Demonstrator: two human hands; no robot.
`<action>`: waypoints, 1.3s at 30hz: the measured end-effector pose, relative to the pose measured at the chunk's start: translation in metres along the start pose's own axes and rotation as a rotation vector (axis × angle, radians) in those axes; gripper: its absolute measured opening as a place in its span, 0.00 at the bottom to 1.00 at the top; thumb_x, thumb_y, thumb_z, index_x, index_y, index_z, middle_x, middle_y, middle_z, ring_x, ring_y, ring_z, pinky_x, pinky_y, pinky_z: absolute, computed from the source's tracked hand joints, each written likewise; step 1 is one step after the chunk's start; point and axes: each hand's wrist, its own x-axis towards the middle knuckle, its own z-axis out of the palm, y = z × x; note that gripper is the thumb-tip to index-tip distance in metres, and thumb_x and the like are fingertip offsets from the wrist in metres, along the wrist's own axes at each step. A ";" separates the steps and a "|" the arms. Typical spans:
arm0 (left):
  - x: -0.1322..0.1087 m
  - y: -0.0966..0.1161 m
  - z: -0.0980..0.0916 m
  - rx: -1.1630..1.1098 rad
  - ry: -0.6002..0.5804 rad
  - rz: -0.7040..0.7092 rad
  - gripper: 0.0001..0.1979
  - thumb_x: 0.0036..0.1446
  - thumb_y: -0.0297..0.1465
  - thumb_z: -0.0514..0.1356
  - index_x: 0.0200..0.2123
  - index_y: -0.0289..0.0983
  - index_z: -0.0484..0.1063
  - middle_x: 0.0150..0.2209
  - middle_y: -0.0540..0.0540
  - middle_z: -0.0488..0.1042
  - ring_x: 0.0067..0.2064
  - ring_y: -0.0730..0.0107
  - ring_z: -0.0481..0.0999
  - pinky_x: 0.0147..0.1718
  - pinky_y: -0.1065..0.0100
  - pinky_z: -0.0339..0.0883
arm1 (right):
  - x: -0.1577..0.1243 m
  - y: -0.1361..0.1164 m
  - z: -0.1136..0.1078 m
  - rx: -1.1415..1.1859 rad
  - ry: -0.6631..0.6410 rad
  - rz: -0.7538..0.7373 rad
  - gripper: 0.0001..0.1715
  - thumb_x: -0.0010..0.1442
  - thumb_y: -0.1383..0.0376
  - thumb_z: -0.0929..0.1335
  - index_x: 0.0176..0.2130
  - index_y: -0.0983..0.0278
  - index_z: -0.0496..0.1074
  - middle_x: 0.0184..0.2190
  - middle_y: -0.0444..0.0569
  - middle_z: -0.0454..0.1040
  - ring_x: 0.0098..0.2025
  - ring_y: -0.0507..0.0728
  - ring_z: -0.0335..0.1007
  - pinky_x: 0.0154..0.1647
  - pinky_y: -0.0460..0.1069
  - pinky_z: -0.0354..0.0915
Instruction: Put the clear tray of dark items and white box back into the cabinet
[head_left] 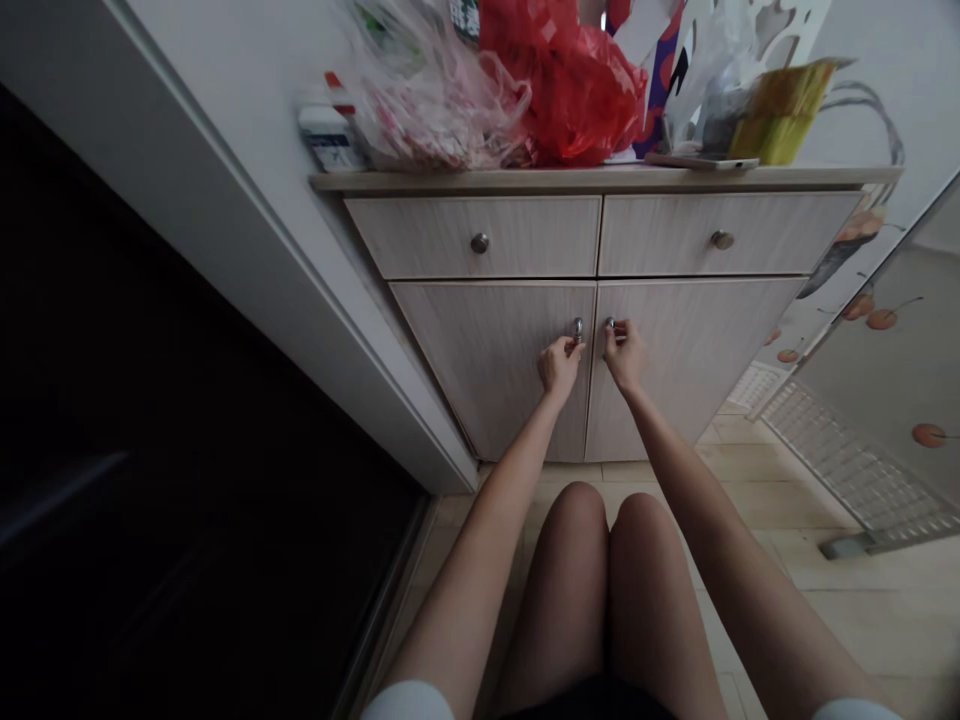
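Knobs (578, 327) on the two lower doors of a wood-grain cabinet (697, 350) sit side by side at its middle, and the hands are closed on them: the left hand (559, 366) pinches the left door's knob, the right hand (625, 356) the right door's. Two drawers (525, 236) lie just above those doors, while a red plastic bag (562, 85) and a clear plastic bag (435, 90) rest on the cabinet's top.

Home room. Fingers (568, 347) on door knobs (577, 327) of wood-grain cabinet (484, 370); plastic bags (559, 90) heaped high above them, cherry-print panel (892, 390) off to right, floor tiles (780, 490) below.
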 end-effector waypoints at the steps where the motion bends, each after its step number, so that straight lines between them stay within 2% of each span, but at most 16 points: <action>1: 0.002 0.000 0.001 0.001 -0.002 -0.003 0.07 0.60 0.34 0.64 0.38 0.38 0.78 0.39 0.42 0.82 0.41 0.64 0.80 0.41 0.67 0.65 | 0.001 0.001 0.001 -0.001 -0.006 0.000 0.28 0.66 0.44 0.57 0.42 0.63 0.71 0.38 0.53 0.78 0.34 0.57 0.73 0.36 0.49 0.62; 14: 0.016 0.000 0.007 0.039 0.002 0.002 0.08 0.59 0.35 0.64 0.39 0.38 0.79 0.40 0.41 0.82 0.41 0.63 0.79 0.41 0.68 0.65 | 0.014 0.006 0.015 0.016 0.008 0.014 0.24 0.66 0.48 0.59 0.43 0.64 0.71 0.36 0.52 0.78 0.33 0.56 0.73 0.37 0.49 0.63; 23: 0.017 0.002 0.007 0.064 -0.010 -0.010 0.08 0.59 0.35 0.64 0.39 0.38 0.79 0.40 0.41 0.81 0.42 0.62 0.79 0.42 0.67 0.65 | 0.012 0.004 0.017 0.014 0.040 0.027 0.30 0.66 0.44 0.56 0.43 0.64 0.71 0.36 0.54 0.78 0.34 0.57 0.72 0.37 0.50 0.62; 29: 0.017 0.009 0.000 0.104 -0.064 0.020 0.07 0.60 0.33 0.63 0.39 0.37 0.78 0.42 0.38 0.81 0.43 0.61 0.79 0.42 0.66 0.65 | 0.013 -0.002 0.015 -0.035 -0.021 0.092 0.26 0.66 0.47 0.57 0.43 0.63 0.70 0.39 0.55 0.77 0.38 0.59 0.72 0.40 0.51 0.63; 33: 0.022 0.017 -0.010 0.128 -0.150 0.007 0.07 0.59 0.32 0.64 0.39 0.37 0.78 0.41 0.38 0.81 0.44 0.60 0.79 0.42 0.66 0.66 | 0.023 -0.003 0.008 -0.075 -0.084 0.104 0.24 0.64 0.47 0.60 0.43 0.64 0.69 0.41 0.58 0.76 0.43 0.61 0.72 0.45 0.54 0.64; 36: 0.025 0.020 -0.024 0.103 -0.166 0.014 0.10 0.58 0.33 0.64 0.43 0.37 0.77 0.40 0.38 0.81 0.43 0.60 0.80 0.42 0.66 0.66 | 0.029 0.001 -0.005 -0.041 -0.106 0.068 0.28 0.60 0.44 0.64 0.43 0.66 0.70 0.42 0.60 0.75 0.44 0.62 0.71 0.47 0.56 0.64; 39: 0.014 0.014 -0.039 -0.017 -0.169 -0.011 0.12 0.60 0.35 0.62 0.46 0.36 0.76 0.34 0.41 0.81 0.36 0.64 0.80 0.38 0.68 0.67 | 0.017 0.011 -0.023 0.105 -0.111 0.039 0.36 0.54 0.40 0.65 0.46 0.67 0.69 0.41 0.59 0.75 0.37 0.58 0.72 0.42 0.54 0.66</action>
